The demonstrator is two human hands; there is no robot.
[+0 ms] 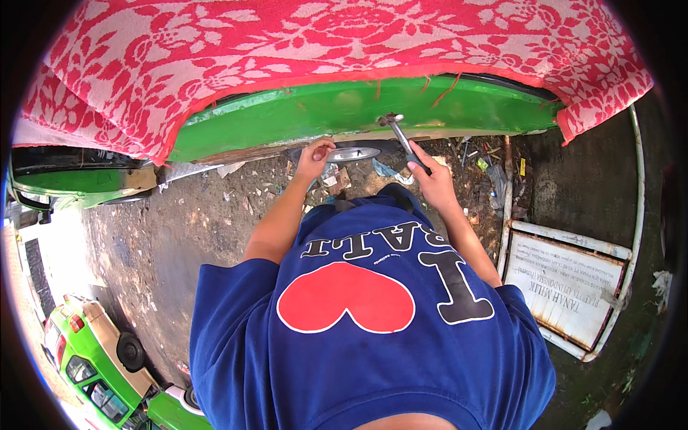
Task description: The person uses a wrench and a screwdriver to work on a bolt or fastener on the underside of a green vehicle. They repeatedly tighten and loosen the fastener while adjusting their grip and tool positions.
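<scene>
My right hand (428, 170) is closed around the grip of a hammer (405, 142), its head at the green painted car body panel (494, 107); whether it touches the metal I cannot tell. My left hand (315, 156) is curled just below the panel's lower edge, to the left of the hammer; what is in its fingers, if anything, is unclear. Between and behind my hands shows an oval silvery metal piece (351, 155) with a dark surround. A red cloth with pale flowers (344, 39) drapes over the upper part of the car, its fringe hanging onto the panel.
A rusty-framed white sign (559, 283) leans at the right. Litter (486, 172) lies on the dirt ground (143, 251) below the panel. Another green car part (79, 179) is at the left, and green vehicles (97, 365) stand at the lower left.
</scene>
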